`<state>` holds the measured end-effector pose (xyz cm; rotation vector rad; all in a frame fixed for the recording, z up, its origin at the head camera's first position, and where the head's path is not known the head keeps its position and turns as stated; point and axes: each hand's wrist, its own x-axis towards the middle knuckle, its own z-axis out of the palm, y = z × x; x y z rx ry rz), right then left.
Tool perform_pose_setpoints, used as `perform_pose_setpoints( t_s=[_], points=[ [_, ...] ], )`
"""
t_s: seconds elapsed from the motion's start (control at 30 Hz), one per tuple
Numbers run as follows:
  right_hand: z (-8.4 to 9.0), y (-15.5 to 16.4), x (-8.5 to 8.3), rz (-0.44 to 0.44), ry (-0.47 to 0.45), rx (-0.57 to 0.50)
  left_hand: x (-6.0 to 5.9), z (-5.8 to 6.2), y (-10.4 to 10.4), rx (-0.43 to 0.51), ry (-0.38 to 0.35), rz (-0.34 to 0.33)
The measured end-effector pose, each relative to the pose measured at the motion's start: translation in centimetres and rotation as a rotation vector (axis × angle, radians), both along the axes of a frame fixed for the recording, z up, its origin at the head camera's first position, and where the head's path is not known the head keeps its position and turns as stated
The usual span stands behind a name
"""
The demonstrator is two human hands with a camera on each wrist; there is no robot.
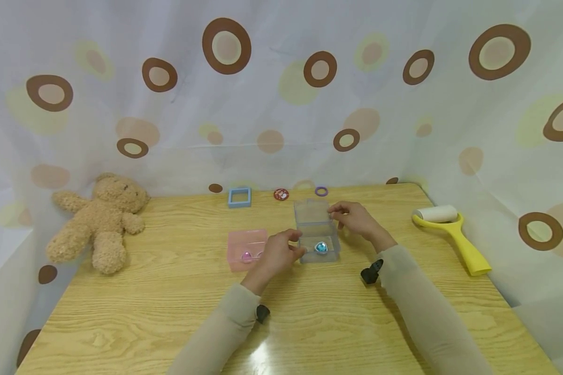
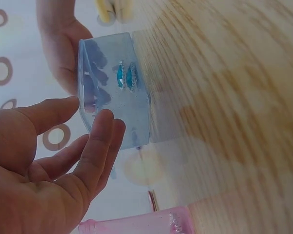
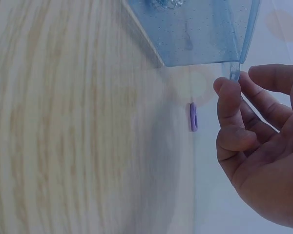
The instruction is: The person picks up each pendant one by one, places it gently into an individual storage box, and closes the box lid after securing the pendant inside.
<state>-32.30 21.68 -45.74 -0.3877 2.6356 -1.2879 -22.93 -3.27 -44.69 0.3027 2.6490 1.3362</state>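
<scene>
Table (image 1: 309,323): pale wood-grain top; both sleeved forearms reach across its near part from the bottom edge.
Left hand (image 1: 276,254): just left of the clear blue box, in front of the pink box; thumb and fingers curve toward the blue box's left wall. The left wrist view shows the fingertips (image 2: 107,122) at that wall, thumb near its upper edge, palm open behind; a loose touch rather than a firm clasp.
Clear blue box (image 1: 318,234): stands on the table near its middle, between the two hands, lid raised upright at the back. A blue gem-like piece (image 1: 321,247) lies inside on the floor.
Right hand (image 1: 354,219): at the box's right rear, fingers partly bent, fingertips (image 3: 228,92) pinching the edge of the raised lid.
Pink box (image 1: 246,249): flat, just left of the blue box, partly hidden by the left hand; a pink gem-like piece (image 1: 246,256) inside.
Lint roller (image 1: 450,234): yellow handle, white roll, well to the right by the table edge.
Teddy bear (image 1: 98,221): lying at the far left.
Far edge: blue square frame (image 1: 240,197), red round disc (image 1: 281,195), purple ring (image 1: 321,191), all well behind the boxes.
Backdrop: white curtain (image 1: 281,94) with brown and yellow circles.
</scene>
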Motion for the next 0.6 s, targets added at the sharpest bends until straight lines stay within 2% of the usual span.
perform_pose_setpoints(
  t_s=[0.27, 0.6],
  points=[
    [0.13, 0.08, -0.1, -0.028, 0.014, -0.014, 0.02, 0.16, -0.01, -0.003, 0.006, -0.009],
    [0.84, 0.14, 0.15, -0.069, 0.039, -0.115, 0.09, 0.46, -0.06, -0.009, -0.014, -0.006]
  ],
)
